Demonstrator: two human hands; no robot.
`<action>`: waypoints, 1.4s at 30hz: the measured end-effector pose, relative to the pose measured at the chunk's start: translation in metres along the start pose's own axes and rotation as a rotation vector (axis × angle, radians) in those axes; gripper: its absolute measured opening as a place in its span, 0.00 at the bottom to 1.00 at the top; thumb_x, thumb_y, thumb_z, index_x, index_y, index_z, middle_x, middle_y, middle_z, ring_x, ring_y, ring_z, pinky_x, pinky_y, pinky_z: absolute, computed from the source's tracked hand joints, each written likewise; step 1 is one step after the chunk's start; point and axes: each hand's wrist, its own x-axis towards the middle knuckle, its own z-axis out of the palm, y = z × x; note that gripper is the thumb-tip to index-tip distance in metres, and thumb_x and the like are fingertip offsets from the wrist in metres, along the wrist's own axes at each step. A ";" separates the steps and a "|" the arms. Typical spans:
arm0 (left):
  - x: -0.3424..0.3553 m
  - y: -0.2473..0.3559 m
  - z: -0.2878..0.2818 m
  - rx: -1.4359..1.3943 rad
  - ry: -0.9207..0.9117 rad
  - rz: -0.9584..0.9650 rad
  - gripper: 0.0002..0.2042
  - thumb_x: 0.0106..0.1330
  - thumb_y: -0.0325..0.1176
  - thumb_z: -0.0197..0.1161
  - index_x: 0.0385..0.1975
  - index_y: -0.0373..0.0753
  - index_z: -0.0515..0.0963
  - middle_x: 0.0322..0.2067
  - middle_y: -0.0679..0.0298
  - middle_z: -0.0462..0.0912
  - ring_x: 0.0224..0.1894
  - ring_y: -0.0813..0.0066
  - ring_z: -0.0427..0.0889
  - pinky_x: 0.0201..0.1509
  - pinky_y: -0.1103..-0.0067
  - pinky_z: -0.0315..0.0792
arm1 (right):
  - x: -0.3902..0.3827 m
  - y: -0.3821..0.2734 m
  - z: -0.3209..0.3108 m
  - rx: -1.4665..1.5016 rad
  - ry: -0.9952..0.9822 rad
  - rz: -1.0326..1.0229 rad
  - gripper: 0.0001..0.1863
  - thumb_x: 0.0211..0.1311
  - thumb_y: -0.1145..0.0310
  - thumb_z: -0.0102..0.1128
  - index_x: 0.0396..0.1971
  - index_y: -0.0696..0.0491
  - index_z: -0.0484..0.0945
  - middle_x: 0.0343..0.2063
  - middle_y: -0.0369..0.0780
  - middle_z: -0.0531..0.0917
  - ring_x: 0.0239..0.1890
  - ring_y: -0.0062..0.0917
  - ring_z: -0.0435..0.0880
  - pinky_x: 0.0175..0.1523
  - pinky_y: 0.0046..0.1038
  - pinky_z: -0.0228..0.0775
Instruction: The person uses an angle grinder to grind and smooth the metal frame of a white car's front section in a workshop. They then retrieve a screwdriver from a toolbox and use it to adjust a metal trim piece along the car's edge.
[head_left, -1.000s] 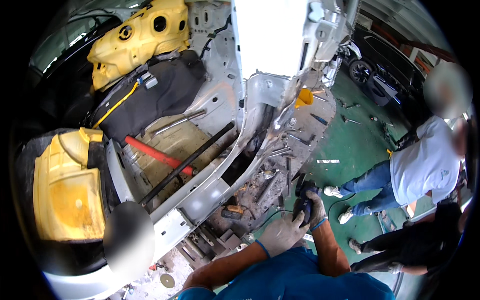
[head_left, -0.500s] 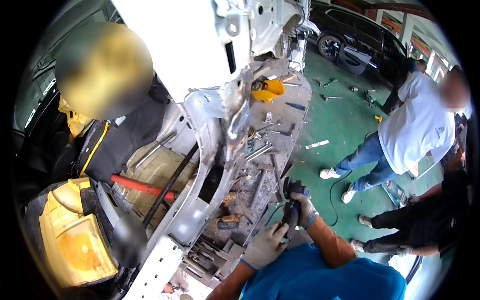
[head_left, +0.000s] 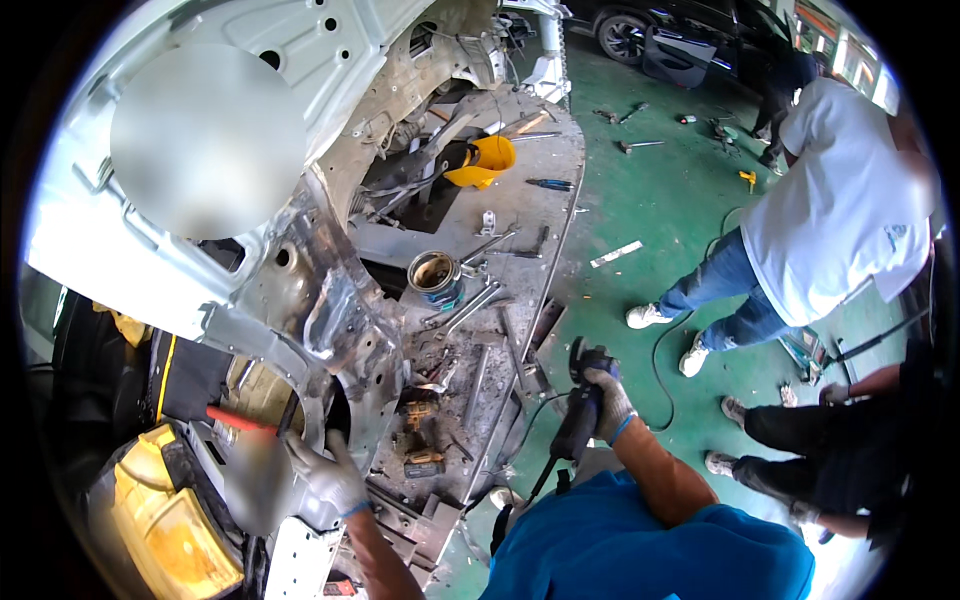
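Observation:
In my right hand [head_left: 612,402], gloved and closed round its body, is a dark corded angle grinder [head_left: 573,432], held upright in front of my blue shirt with its disc end up. My gloved left hand [head_left: 330,478] lies with its fingers stretched out against the lower part of the stripped car body's pillar [head_left: 372,388]. Above that hand, the pillar joint has a patch of bare, scorched-looking metal [head_left: 335,312]. A red bar [head_left: 240,418] lies inside the body, left of my left hand.
A grey metal bench [head_left: 520,215] carries an open can [head_left: 436,274], a yellow container [head_left: 490,162], a cordless power tool [head_left: 424,462] and metal bars. A person in a white shirt [head_left: 850,190] stands to the right. A cable [head_left: 657,375] runs over the green floor.
My left hand has left the grinder and moved left onto the car body. My right hand keeps the grinder, now tilted more upright. The view has shifted, showing more of the pillar.

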 end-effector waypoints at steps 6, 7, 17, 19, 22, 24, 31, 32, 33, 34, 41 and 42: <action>0.002 -0.039 0.055 0.343 0.057 0.008 0.36 0.63 0.49 0.69 0.65 0.30 0.69 0.52 0.45 0.81 0.58 0.46 0.77 0.70 0.56 0.66 | 0.014 -0.059 -0.040 -0.024 -0.089 -0.060 0.21 0.56 0.52 0.67 0.39 0.52 0.75 0.21 0.40 0.80 0.22 0.32 0.81 0.31 0.35 0.79; 0.004 -0.036 0.054 0.339 -0.022 -0.058 0.36 0.62 0.49 0.69 0.65 0.31 0.70 0.51 0.46 0.81 0.57 0.47 0.78 0.70 0.56 0.66 | 0.021 -0.065 -0.053 -0.022 -0.074 -0.006 0.21 0.56 0.51 0.67 0.36 0.53 0.75 0.21 0.39 0.79 0.22 0.32 0.81 0.30 0.34 0.78; 0.009 -0.022 0.041 0.243 0.074 -0.042 0.32 0.61 0.49 0.69 0.59 0.33 0.72 0.49 0.47 0.79 0.56 0.47 0.77 0.69 0.53 0.63 | 0.024 -0.075 -0.072 -0.063 -0.367 -0.099 0.16 0.62 0.51 0.67 0.37 0.47 0.79 0.22 0.33 0.80 0.24 0.24 0.81 0.30 0.29 0.77; 0.008 -0.031 0.037 0.209 0.039 -0.064 0.32 0.60 0.48 0.70 0.59 0.33 0.72 0.48 0.48 0.80 0.55 0.46 0.77 0.68 0.52 0.64 | 0.014 -0.078 -0.054 -0.106 -0.411 -0.195 0.17 0.62 0.50 0.68 0.39 0.47 0.79 0.22 0.33 0.80 0.24 0.24 0.81 0.30 0.29 0.77; 0.006 -0.038 0.038 0.196 0.095 -0.036 0.32 0.61 0.49 0.69 0.58 0.33 0.72 0.47 0.49 0.80 0.53 0.45 0.77 0.67 0.52 0.65 | -0.025 -0.075 -0.018 -0.164 -0.349 -0.346 0.19 0.61 0.50 0.69 0.43 0.48 0.80 0.24 0.34 0.81 0.24 0.24 0.81 0.31 0.27 0.77; 0.007 -0.029 0.035 0.209 0.089 -0.035 0.31 0.61 0.51 0.68 0.57 0.33 0.71 0.46 0.48 0.80 0.52 0.46 0.78 0.66 0.53 0.66 | -0.040 -0.085 -0.014 -0.177 -0.312 -0.392 0.20 0.61 0.51 0.69 0.45 0.49 0.80 0.25 0.34 0.81 0.24 0.24 0.81 0.31 0.26 0.77; 0.004 -0.028 0.036 0.195 -0.016 -0.104 0.19 0.60 0.53 0.69 0.28 0.43 0.76 0.28 0.57 0.79 0.34 0.54 0.80 0.41 0.62 0.74 | -0.082 -0.104 -0.021 -0.208 -0.355 -0.535 0.21 0.60 0.56 0.69 0.48 0.50 0.75 0.30 0.38 0.82 0.26 0.29 0.84 0.33 0.32 0.83; 0.003 -0.029 0.037 0.254 0.136 -0.012 0.18 0.60 0.50 0.70 0.28 0.41 0.74 0.28 0.56 0.78 0.34 0.52 0.79 0.40 0.61 0.73 | -0.088 -0.106 -0.015 -0.139 -0.332 -0.444 0.22 0.58 0.56 0.70 0.46 0.52 0.75 0.29 0.40 0.83 0.27 0.32 0.85 0.34 0.35 0.83; 0.004 -0.026 0.029 0.241 0.122 -0.011 0.18 0.61 0.49 0.69 0.28 0.41 0.74 0.29 0.54 0.78 0.35 0.50 0.79 0.43 0.59 0.73 | -0.099 -0.106 -0.003 -0.080 -0.275 -0.333 0.22 0.57 0.56 0.71 0.44 0.54 0.75 0.27 0.42 0.83 0.27 0.35 0.85 0.35 0.38 0.83; 0.008 -0.025 0.025 0.212 -0.016 -0.079 0.19 0.63 0.51 0.67 0.29 0.41 0.73 0.29 0.53 0.79 0.37 0.48 0.79 0.47 0.58 0.72 | -0.104 -0.111 0.000 -0.107 -0.344 -0.352 0.26 0.58 0.55 0.71 0.48 0.56 0.74 0.28 0.44 0.84 0.26 0.34 0.86 0.35 0.35 0.86; 0.023 -0.034 0.050 0.165 0.038 -0.129 0.24 0.77 0.50 0.53 0.48 0.31 0.81 0.45 0.43 0.85 0.48 0.41 0.81 0.57 0.57 0.71 | -0.046 -0.196 0.043 -0.162 -0.316 -0.389 0.23 0.54 0.56 0.73 0.42 0.56 0.76 0.25 0.42 0.83 0.24 0.33 0.84 0.34 0.36 0.83; 0.030 -0.015 0.043 0.142 -0.029 -0.171 0.25 0.78 0.50 0.51 0.52 0.32 0.81 0.47 0.43 0.85 0.48 0.41 0.81 0.57 0.57 0.71 | -0.030 -0.212 0.051 -0.186 -0.294 -0.403 0.22 0.55 0.58 0.73 0.42 0.56 0.76 0.26 0.41 0.83 0.24 0.32 0.84 0.34 0.36 0.83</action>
